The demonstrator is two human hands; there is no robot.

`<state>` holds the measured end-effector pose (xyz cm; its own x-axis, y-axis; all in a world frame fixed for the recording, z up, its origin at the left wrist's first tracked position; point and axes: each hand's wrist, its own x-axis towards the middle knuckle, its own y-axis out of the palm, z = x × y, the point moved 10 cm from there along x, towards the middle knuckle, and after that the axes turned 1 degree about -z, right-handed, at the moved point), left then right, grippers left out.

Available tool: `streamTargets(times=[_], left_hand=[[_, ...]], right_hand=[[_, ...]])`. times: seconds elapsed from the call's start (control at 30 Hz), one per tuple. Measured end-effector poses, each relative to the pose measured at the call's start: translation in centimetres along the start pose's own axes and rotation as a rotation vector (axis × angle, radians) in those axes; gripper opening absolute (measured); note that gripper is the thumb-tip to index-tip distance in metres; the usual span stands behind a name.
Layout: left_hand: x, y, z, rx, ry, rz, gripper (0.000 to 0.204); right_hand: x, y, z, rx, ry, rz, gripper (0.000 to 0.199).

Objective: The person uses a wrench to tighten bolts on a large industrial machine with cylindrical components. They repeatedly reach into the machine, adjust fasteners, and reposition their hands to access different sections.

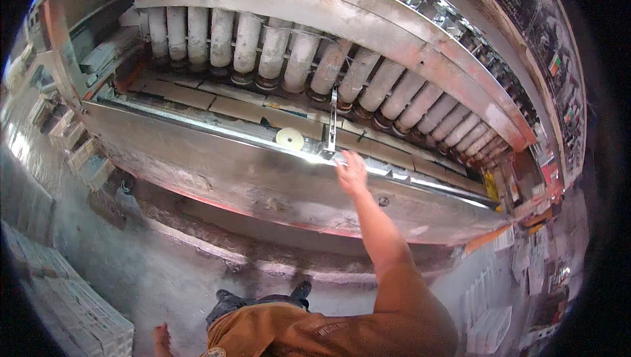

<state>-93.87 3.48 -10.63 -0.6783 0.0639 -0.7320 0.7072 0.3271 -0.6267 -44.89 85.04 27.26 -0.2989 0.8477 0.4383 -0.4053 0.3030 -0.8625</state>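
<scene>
My right hand (353, 171) reaches forward to the front metal rail of a long machine, fingers stretched out and nothing seen in them. Its fingertips are beside the foot of a slotted metal bracket (332, 123); whether they touch it I cannot tell. Left of the bracket, a pale yellow disc (290, 139) with a small centre hole rests against the rail. Down by my side at the lower edge hangs my left hand (162, 338), partly cut off, its fingers loosely apart with nothing visible in them.
A row of grey cylinders (271, 54) hangs above flat slabs (190, 96) inside the machine. The long metal front panel (217, 160) stands before me. Stacked slabs (72, 298) stand at the lower left, stacked pieces (490, 331) at the lower right.
</scene>
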Motion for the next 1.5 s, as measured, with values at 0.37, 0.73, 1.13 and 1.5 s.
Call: streamTargets(times=[0.37, 0.73, 1.13, 1.5], left_hand=[[2.5, -9.3, -14.6, -0.71, 0.282, 0.06, 0.028], [-2.6, -6.7, 4.2, -0.243, -0.142, -0.098, 0.044], [11.4, -30.3, -19.5, -0.31, 0.157, -0.222, 0.045], [15.1, -71.7, -52.7, -0.426, 0.967, -0.671, 0.033]], right_hand=[[3.6, 4.0, 11.5, -0.156, 0.111, 0.351, 0.063], [2.7, 7.4, 7.9, -0.484, 0.077, 0.11, 0.027], [5.7, 10.7, 25.9, -0.652, -0.13, -0.365, 0.037], [11.3, 18.4, 57.9, -0.28, -0.025, -0.11, 0.03]])
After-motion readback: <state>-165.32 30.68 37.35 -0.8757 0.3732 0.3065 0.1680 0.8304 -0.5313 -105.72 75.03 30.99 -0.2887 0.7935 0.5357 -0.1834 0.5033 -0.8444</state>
